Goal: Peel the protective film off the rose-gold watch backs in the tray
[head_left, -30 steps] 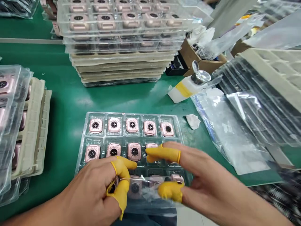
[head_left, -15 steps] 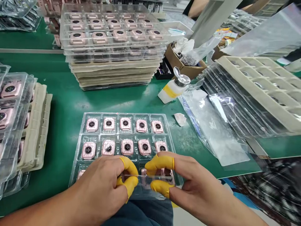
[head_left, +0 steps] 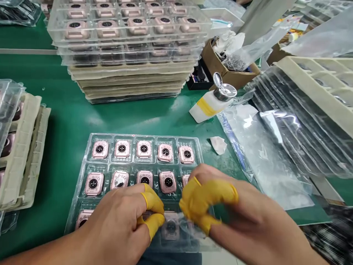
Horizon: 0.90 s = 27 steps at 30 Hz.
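My left hand [head_left: 124, 221], with yellow finger cots on thumb and index finger, pinches a thin clear film [head_left: 180, 225] above the lower part of the tray. My right hand [head_left: 217, 202], also in yellow finger cots, is curled closed and smeared by motion. The film's blurred far side reaches its fingertips. Under both hands lies a clear plastic tray [head_left: 79, 176] with pink watch cases in its pockets, backs up. One watch case [head_left: 120, 180] in the second row has a whitish patch on its black round sensor. My hands hide part of the lower rows.
Stacked trays of watch cases [head_left: 127, 55] stand at the back. More trays [head_left: 27, 147] are at the left. A white bottle [head_left: 208, 105] with its metal lid up, a scrap of white cloth [head_left: 218, 145], plastic bags [head_left: 264, 147] and a tilted tray stack [head_left: 303, 121] lie to the right.
The fingers of my right hand, apart before, have closed together, and the hand has shifted right. My left hand keeps its pinch. The whole view has moved closer to the table.
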Tool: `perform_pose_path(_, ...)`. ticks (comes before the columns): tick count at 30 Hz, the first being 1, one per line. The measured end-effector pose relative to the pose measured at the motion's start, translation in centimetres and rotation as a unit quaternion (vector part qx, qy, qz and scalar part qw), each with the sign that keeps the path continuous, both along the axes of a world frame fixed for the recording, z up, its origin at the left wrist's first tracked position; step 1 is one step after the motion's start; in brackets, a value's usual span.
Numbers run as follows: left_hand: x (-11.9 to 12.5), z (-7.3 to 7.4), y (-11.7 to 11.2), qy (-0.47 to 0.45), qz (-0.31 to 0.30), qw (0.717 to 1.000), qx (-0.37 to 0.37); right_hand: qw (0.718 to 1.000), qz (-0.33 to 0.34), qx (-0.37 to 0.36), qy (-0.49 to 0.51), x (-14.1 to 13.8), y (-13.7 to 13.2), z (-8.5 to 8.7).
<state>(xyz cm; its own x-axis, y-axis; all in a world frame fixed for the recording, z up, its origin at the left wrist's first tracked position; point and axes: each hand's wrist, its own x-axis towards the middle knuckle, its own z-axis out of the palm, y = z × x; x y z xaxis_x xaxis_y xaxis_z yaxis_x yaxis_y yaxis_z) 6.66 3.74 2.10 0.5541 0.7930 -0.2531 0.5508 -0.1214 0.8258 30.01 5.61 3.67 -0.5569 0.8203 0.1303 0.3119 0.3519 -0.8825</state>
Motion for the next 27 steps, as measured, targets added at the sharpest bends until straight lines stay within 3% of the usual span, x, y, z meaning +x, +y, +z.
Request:
perform_pose_path(3,0.1,-0.6,-0.2,-0.012,-0.019,0.996,0.086,0.992,-0.048,-0.114,-0.037,0.4,2.1,-1.1)
perform_pose_path(5,0.2,-1.0,-0.4,0.008,-0.031,0.988,0.148,0.985,-0.049,-0.150,-0.074,0.5,3.0,-2.0)
perform_pose_path(8,0.5,-1.7,-0.4,0.044,-0.041,0.975,0.214,0.985,-0.033,-0.132,-0.111,0.5,3.6,-2.9)
perform_pose_path(11,0.6,-2.6,-0.3,0.015,-0.032,0.963,0.269,0.989,-0.014,-0.091,-0.112,0.5,3.5,-3.2)
perform_pose_path(17,0.4,-2.3,-0.1,0.045,-0.061,0.966,0.249,0.994,0.003,-0.020,-0.109,0.5,3.6,-3.6)
perform_pose_path(24,0.3,-2.5,-0.4,0.029,-0.044,0.963,0.264,0.993,0.019,-0.011,-0.118,0.7,3.8,-3.6)
perform_pose_path(27,0.2,-2.7,-0.6,0.058,-0.054,0.970,0.231,0.992,0.027,-0.008,-0.127,0.8,3.8,-3.5)
